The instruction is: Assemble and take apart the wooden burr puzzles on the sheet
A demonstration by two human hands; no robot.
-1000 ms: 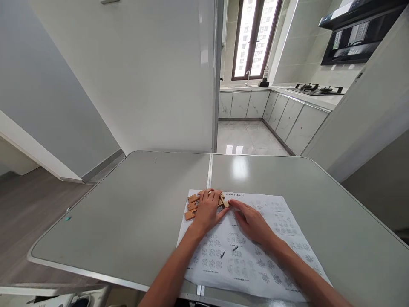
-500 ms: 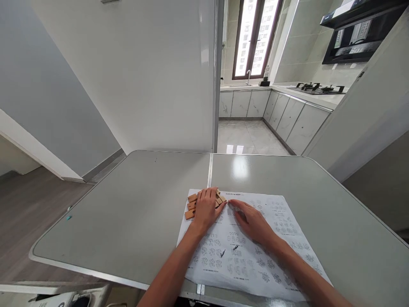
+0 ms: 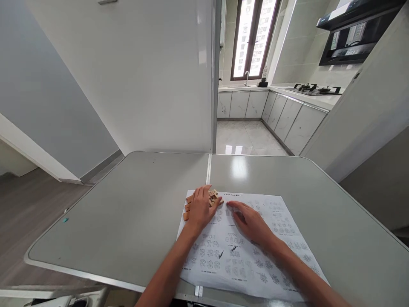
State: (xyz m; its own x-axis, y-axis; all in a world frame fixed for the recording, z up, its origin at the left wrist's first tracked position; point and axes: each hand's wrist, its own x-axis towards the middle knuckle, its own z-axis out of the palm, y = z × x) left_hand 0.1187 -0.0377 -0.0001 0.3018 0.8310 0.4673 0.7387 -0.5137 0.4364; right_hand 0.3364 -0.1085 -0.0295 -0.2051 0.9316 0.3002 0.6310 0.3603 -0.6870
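Near edge [image 3: 83,277]: by its metal trim, a white object [image 3: 92,295] below is being partly covered; what it is cannot be told.
Printed sheet [image 3: 252,286]: by the grey table [image 3: 128,221] it is being borne, with both forearms being stretched over it; among its small line drawings, two dark marks [image 3: 220,254] are being shown.
Right hand [image 3: 251,219]: it is being held low over the sheet, thumb parted from loosely bent fingers; the fingertips are being pointed at the wooden pieces [image 3: 186,216], just beside them but apart.
Left hand [image 3: 200,209]: it is being arched over those pieces, thumb spread to their right; whether they are being gripped or only covered cannot be told.
Wooden cluster: by the sheet's far left corner it is being supported, its middle being hidden by the left hand; ends are being exposed on both sides.
Teal bit [image 3: 65,220]: near the table's left edge it is being seen.
White wall [image 3: 143,76]: behind the table it is being lit softly.
Kitchen: beyond the doorway, a stove [image 3: 315,89], cabinets [image 3: 239,104], a faucet [image 3: 247,76] and a bright window [image 3: 254,40] are being revealed.
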